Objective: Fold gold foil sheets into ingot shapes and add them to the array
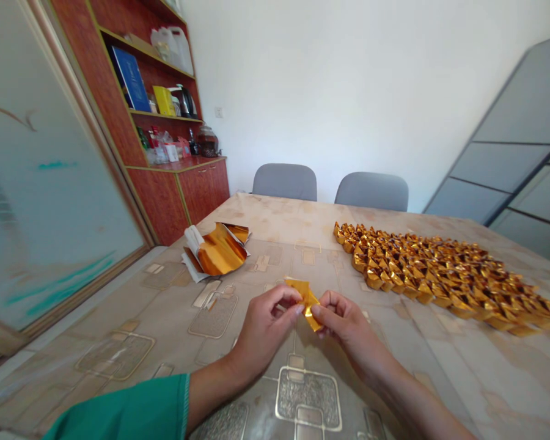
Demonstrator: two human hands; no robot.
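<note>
Between my hands, just over the table, is a small partly folded piece of gold foil paper (pixel 310 300). My left hand (pixel 275 321) pinches its left side between thumb and fingers. The thumb and curled fingers of my right hand (pixel 341 321) grip its right, lower side. Ahead and to the left lies a loose pile of gold foil sheets (pixel 222 252), with white backs showing at the edges. On the right stand many folded gold foil ingots (pixel 417 263), packed close together in rows.
A patterned cover lies over the table (pixel 211 354). Two grey chairs (pixel 284 181) stand at its far edge. At the back left is a red wooden cabinet (pixel 178 189) with bottles and jugs, beside a frosted glass door (pixel 50 165).
</note>
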